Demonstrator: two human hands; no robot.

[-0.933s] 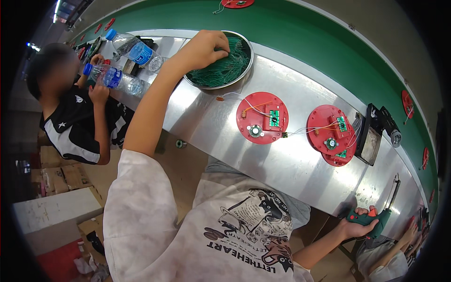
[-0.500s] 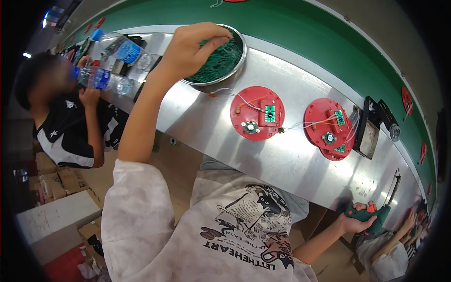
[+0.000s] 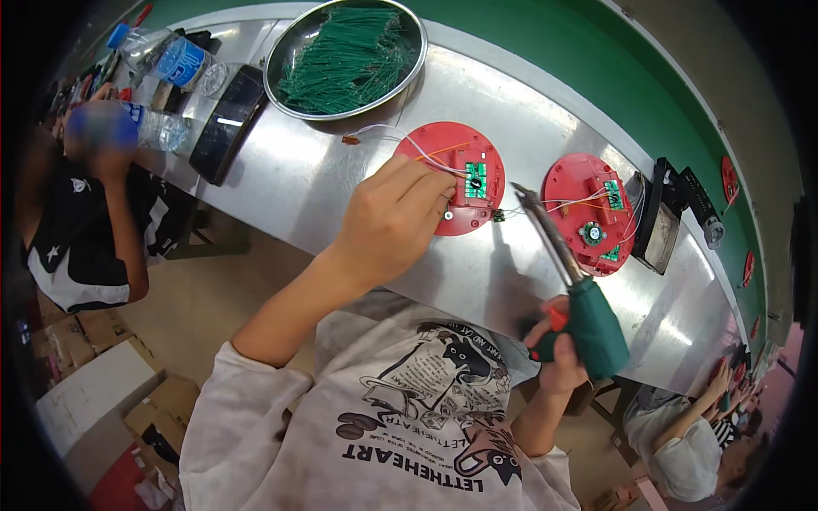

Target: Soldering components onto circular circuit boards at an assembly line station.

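My left hand point(image 3: 388, 223) is over the nearer-left red round plate point(image 3: 456, 140), fingers pinched together beside its small green circuit board point(image 3: 475, 180). Whatever the fingertips hold is too small or hidden to make out. My right hand point(image 3: 560, 366) grips a green soldering gun point(image 3: 599, 328) with a red trigger. Its metal tip points up and left, into the space between that plate and a second red plate point(image 3: 562, 175). White and orange wires run over both plates, and the second overlaps another plate beneath it. A metal bowl point(image 3: 420, 72) at the back holds many green wires point(image 3: 345, 60).
Two plastic bottles point(image 3: 183, 64) and a black phone point(image 3: 227, 124) lie at the left of the metal bench. A black metal box point(image 3: 658, 228) stands right of the plates. Beyond runs a green belt point(image 3: 528, 43). Other people sit at left point(image 3: 85, 230) and right point(image 3: 669, 443).
My left hand has come from above the bowl down to the left red plate. My right hand has swung the soldering gun inward from the far right, toward the plates.
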